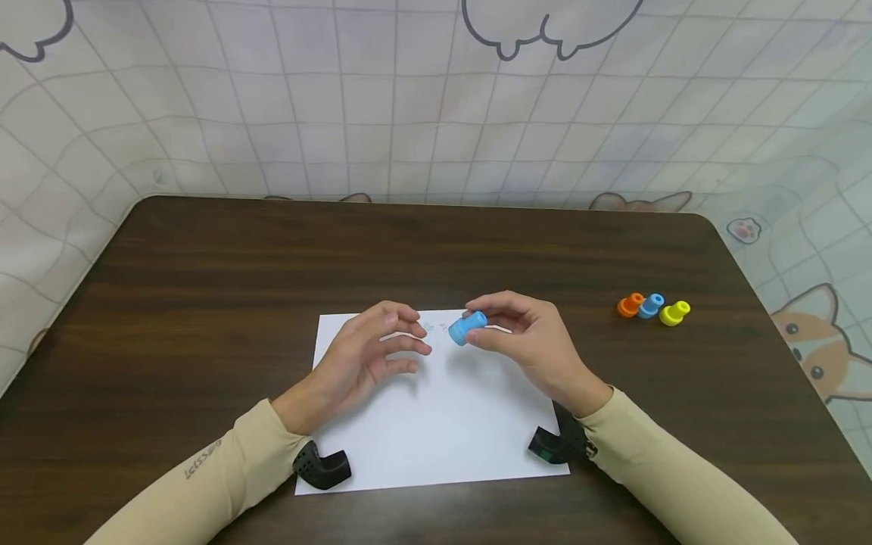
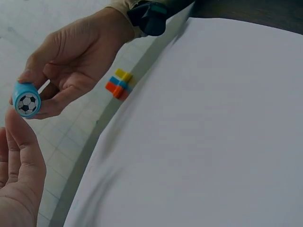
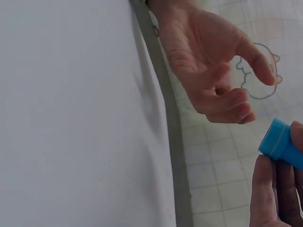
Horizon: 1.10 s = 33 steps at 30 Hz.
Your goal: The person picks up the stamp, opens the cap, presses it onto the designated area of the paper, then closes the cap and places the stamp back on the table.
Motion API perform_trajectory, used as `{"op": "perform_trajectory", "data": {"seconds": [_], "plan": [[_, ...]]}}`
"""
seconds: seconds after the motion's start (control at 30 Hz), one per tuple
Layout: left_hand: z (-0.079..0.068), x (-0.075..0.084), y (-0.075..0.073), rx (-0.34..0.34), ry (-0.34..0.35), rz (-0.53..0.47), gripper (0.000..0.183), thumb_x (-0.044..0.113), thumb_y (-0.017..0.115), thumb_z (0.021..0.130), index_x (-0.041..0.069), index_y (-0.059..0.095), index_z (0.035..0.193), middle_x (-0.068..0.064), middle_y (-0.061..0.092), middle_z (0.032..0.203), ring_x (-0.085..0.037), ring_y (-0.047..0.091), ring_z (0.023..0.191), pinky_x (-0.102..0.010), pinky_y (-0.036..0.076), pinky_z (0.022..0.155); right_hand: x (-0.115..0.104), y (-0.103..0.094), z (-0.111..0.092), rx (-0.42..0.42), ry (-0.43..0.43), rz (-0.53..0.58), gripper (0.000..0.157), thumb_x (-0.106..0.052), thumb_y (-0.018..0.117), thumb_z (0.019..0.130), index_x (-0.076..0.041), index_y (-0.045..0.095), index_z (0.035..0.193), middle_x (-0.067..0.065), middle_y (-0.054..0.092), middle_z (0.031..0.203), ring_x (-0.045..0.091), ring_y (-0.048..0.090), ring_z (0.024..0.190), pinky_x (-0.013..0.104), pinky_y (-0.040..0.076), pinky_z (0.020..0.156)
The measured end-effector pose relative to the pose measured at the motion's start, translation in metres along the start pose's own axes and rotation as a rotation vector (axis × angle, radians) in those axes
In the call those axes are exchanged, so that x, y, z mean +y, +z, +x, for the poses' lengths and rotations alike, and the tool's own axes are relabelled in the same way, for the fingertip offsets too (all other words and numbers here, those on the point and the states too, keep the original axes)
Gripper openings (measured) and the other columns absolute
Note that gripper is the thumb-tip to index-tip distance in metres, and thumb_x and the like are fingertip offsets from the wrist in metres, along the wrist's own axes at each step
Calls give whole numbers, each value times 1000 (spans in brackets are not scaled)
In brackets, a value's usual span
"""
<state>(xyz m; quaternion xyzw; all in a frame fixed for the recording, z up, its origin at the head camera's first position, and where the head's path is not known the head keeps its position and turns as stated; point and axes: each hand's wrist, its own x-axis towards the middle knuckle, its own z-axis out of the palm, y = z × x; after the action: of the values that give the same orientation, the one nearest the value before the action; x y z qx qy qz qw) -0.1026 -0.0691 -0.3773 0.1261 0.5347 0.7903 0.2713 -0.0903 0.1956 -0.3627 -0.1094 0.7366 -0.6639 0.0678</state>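
Observation:
A light blue toy stamp is pinched between the thumb and fingers of my right hand, above the far part of a white paper sheet. In the left wrist view, the face of the stamp carries a black-and-white football picture. My left hand hovers over the left side of the sheet, fingers loosely bent and holding nothing, a short way from the stamp. Small faint coloured marks show near the sheet's far edge, between the hands.
On the right of the dark wooden table stand an orange stamp, another blue stamp and a yellow stamp, close together. A white checked cloth with cartoon animals lies beyond the table's edges. Each wrist wears a black camera.

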Motion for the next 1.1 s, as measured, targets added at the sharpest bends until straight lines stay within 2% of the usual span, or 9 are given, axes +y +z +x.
{"op": "perform_trajectory", "data": {"seconds": [0.13,0.23,0.37,0.5,0.67,0.8,1.1], "plan": [[-4,1,1,6,-8,-4,20,19,45,106,12,57,120,3,65,112,-15,72,103,-29,61,82,1,7,0,-12,29,3,32,-9,82,88,-3,72,117,-1,73,112,17,74,101,29,64,89],[-5,-1,4,28,-32,29,21,14,51,104,7,54,124,2,65,113,-15,72,103,-29,61,82,1,10,-3,-22,45,15,29,-8,81,88,-4,72,115,-2,73,111,16,75,100,29,64,89],[-6,-3,8,64,-58,111,41,12,64,100,-3,47,134,-1,66,114,-15,73,104,-30,63,84,3,15,-7,-46,53,51,28,-8,81,88,-3,72,114,-2,74,111,16,76,97,30,64,88],[-8,-4,12,83,-71,149,51,12,71,94,-4,47,136,0,66,115,-14,71,101,-32,64,84,4,21,-10,-71,35,75,27,-8,81,88,-2,72,113,-2,74,110,17,75,99,29,63,87],[-11,-7,14,98,-67,130,47,10,74,92,-3,51,132,1,65,117,-12,67,94,-32,63,84,4,26,-11,-72,3,84,27,-7,81,88,-1,72,113,-3,74,109,16,73,99,28,62,88],[-12,-8,16,107,-65,128,44,9,76,91,-1,54,129,0,66,116,-11,69,90,-33,63,84,3,27,-11,-66,-4,89,27,-5,80,88,0,71,113,-3,74,109,15,73,100,27,62,90],[-15,-10,19,83,-51,134,33,10,76,92,12,64,122,-1,66,117,-13,76,98,-30,63,84,1,30,-13,-48,-7,84,28,-5,80,88,1,72,114,-7,77,108,15,74,101,29,62,90]]}}
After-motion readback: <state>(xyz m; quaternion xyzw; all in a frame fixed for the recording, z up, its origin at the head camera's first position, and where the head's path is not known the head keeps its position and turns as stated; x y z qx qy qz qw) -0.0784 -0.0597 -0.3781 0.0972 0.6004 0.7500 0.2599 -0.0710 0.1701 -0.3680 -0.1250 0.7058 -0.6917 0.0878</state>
